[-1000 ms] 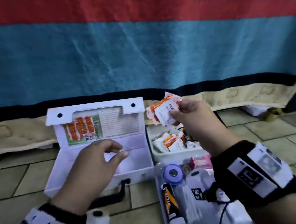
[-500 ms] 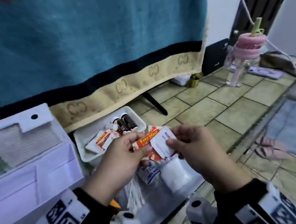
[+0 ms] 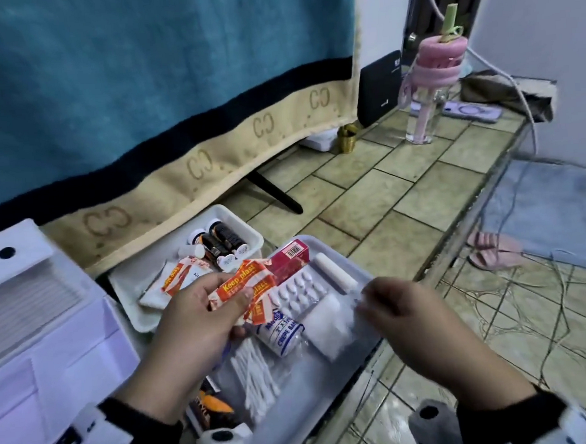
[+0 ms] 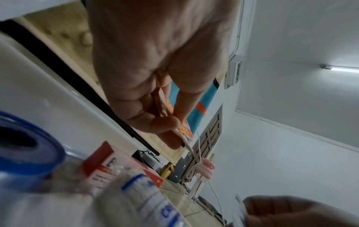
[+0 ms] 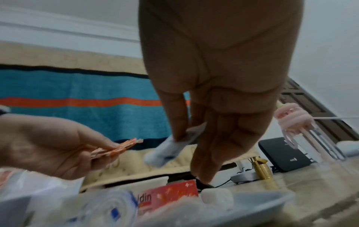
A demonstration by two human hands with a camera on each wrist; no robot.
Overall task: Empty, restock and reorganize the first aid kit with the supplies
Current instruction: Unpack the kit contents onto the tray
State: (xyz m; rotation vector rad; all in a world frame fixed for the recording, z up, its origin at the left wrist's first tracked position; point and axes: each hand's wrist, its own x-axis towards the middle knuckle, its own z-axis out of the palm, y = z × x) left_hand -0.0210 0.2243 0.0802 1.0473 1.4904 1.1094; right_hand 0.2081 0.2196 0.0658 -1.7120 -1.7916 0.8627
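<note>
1. My left hand [image 3: 201,316] pinches a bunch of orange "Keep plast" plaster strips [image 3: 244,288] between thumb and fingers, held over the clear tray [image 3: 332,384].
2. My right hand [image 3: 424,320] pinches a small white sachet [image 5: 170,147] between thumb and fingers, above the tray's right side; it's blurred in the head view.
3. Clear tray sits on the tiled worktop [image 3: 386,199] and holds a red box [image 3: 289,261], tablet blister [image 3: 297,292], white gauze roll [image 3: 336,274], crepe bandage roll [image 3: 279,334], white pad [image 3: 329,326] and cotton swabs [image 3: 254,375].
4. Small white tray [image 3: 131,293] just behind it holds dark bottles [image 3: 222,243] and more sachets and strips.
5. First aid kit [image 3: 34,327], white, lid up, stands at left, beside both trays.
6. Blue towel [image 3: 138,76] with beige border hangs behind.
7. Pink-lidded bottle [image 3: 431,86], black box [image 3: 378,89] and gold cap [image 3: 346,139] stand far right on the worktop, well apart from the trays.
</note>
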